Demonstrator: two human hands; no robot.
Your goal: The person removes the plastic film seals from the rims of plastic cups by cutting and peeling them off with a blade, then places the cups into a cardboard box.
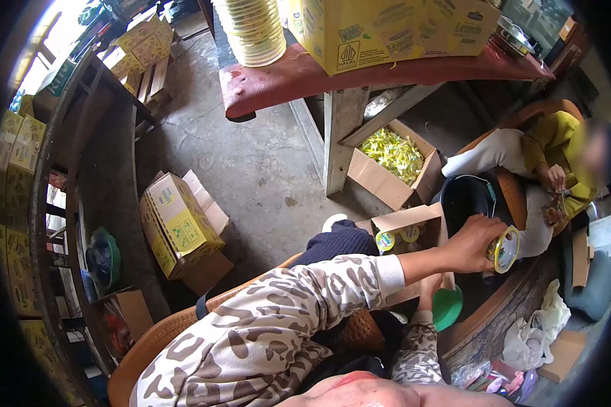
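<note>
My left hand (478, 243) reaches across to the right, its fingers wrapped round a clear plastic cup (506, 249) with a yellow rim. The cup is tilted, so its round opening shows. Below my left forearm, my right wrist and part of my right hand (428, 283) show beside a cardboard box and a green bowl (447, 308). The fingers of that hand are hidden. Inside the open cardboard box (406, 218) stand printed-lid cups (385, 241), partly covered by my left arm.
A co-worker in a yellow top (546, 139) sits at the right, hands together, near a black bucket (463, 198). An open box of yellow wrappers (394, 156) stands under a red-covered table (285, 78). That table bears stacked cups (251, 30) and a yellow carton (394, 37).
</note>
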